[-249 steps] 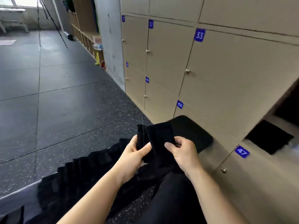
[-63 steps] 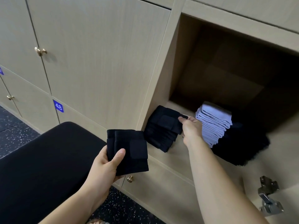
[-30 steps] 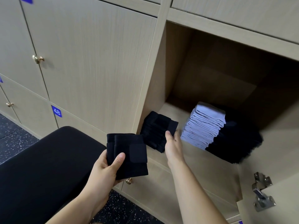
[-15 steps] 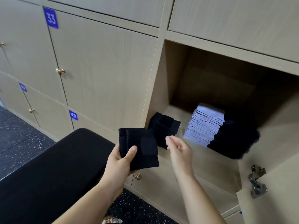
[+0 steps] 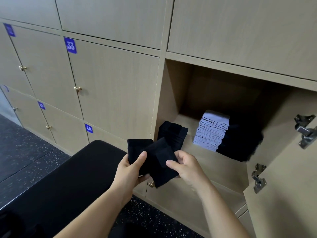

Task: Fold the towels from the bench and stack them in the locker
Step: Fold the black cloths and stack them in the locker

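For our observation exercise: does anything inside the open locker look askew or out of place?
Slightly: the small black stack sits forward at the locker's front-left edge, out of line with the white stack. Nothing looks spilled or damaged.

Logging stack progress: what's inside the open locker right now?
Front left, a black towel stack; middle, a pale folded stack; right of it, a dark pile. Whatever lies behind the stacks is covered, and the back right is lost in shadow.
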`<state>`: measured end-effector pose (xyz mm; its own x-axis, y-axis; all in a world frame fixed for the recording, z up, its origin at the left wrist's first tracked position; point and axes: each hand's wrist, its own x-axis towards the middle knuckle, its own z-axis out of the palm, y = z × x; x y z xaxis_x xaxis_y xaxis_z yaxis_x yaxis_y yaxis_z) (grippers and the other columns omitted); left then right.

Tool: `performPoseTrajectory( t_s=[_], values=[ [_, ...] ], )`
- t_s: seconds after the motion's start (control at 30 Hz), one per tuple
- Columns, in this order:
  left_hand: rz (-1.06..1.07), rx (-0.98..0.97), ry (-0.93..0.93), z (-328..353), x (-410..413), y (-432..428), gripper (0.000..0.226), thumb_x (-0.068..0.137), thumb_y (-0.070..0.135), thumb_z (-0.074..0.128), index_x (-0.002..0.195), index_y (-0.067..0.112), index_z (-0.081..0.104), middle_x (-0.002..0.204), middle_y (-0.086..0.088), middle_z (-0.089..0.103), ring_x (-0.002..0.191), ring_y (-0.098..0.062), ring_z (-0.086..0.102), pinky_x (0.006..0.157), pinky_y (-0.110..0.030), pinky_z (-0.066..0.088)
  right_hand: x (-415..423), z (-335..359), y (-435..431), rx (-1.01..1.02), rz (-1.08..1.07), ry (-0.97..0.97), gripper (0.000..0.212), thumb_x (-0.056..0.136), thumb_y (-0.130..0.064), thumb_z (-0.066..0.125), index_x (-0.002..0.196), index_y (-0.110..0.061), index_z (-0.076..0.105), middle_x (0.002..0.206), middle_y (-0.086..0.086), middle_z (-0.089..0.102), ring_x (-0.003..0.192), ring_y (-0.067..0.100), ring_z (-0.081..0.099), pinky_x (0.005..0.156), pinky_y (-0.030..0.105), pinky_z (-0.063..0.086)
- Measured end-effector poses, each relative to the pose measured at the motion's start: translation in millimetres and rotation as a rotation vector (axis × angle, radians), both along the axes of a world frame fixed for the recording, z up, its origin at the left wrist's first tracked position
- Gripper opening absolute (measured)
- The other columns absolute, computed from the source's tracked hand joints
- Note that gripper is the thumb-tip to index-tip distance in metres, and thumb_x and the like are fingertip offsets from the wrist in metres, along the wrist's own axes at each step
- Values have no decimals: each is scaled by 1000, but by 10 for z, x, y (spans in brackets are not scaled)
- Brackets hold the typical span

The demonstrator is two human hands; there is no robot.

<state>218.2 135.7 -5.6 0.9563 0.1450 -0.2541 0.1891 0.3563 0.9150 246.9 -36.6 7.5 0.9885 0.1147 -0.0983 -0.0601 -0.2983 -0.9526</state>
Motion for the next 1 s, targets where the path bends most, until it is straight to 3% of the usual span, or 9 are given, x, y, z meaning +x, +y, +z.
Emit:
performPoseTrajectory(
  t_s=[0.07, 0.17, 0.3, 0.5, 0.7, 0.8, 0.93, 1.0],
  values=[
    [-25, 41, 3, 30, 11, 26, 22, 91, 24, 68, 112, 17, 65, 100, -5, 75, 83, -17, 73, 64, -26, 55, -1, 89, -64, -1, 88, 49, 5, 86, -4, 63, 90, -7, 61, 87, 10, 69, 73, 13, 62, 60, 21, 48],
    [-21, 70, 7, 54, 37, -15, 20, 92, 16, 68, 111, 14, 65, 100, -7, 75, 84, -20, 73, 64, -27, 55, 13, 165, -125, 22, 97, 67, 6, 86, -3, 64, 91, -7, 63, 85, 7, 69, 71, 12, 62, 56, 18, 48],
    [49, -8, 3, 58, 99, -137, 15, 92, 13, 66, 108, 14, 66, 100, -7, 74, 86, -20, 72, 63, -28, 56, 20, 74, -217, 140, -41, 79, 11, 85, -7, 67, 95, -12, 69, 89, 2, 74, 75, 11, 68, 67, 26, 54],
    [96, -91, 2, -32, 279, -278, 16, 96, 18, 62, 111, 17, 66, 103, -7, 74, 90, -22, 71, 63, -29, 56, 91, -152, -199, 313, -275, 5, 10, 89, 0, 61, 85, -8, 66, 77, 3, 73, 69, 15, 68, 59, 24, 55],
    [124, -89, -12, -113, 591, -185, 15, 99, 19, 56, 113, 18, 63, 99, -7, 73, 73, -15, 73, 56, -26, 57, 812, -17, -296, 290, -426, -125, 7, 88, -3, 61, 86, -7, 65, 75, 4, 68, 70, 16, 63, 64, 30, 52],
    [129, -77, -30, -163, 740, -112, 14, 99, 20, 56, 112, 20, 63, 96, -5, 73, 70, -11, 73, 55, -25, 57, 1256, 24, -350, 269, -498, -149, 16, 88, -2, 62, 76, -12, 63, 69, 1, 63, 67, 16, 57, 67, 31, 50],
    [130, -60, -23, -275, 873, -42, 14, 99, 20, 57, 110, 20, 63, 89, 0, 75, 70, -11, 73, 59, -28, 58, 1677, -28, -384, 248, -561, -98, 34, 89, 0, 61, 61, -17, 50, 52, -7, 52, 54, 12, 46, 48, 18, 42],
    [119, -54, -22, -327, 924, -23, 14, 98, 20, 57, 111, 19, 64, 88, 1, 75, 72, -11, 73, 59, -28, 57, 1807, -67, -373, 255, -566, -47, 31, 89, 0, 61, 65, -17, 52, 59, -4, 56, 57, 14, 50, 51, 22, 45]
  ],
)
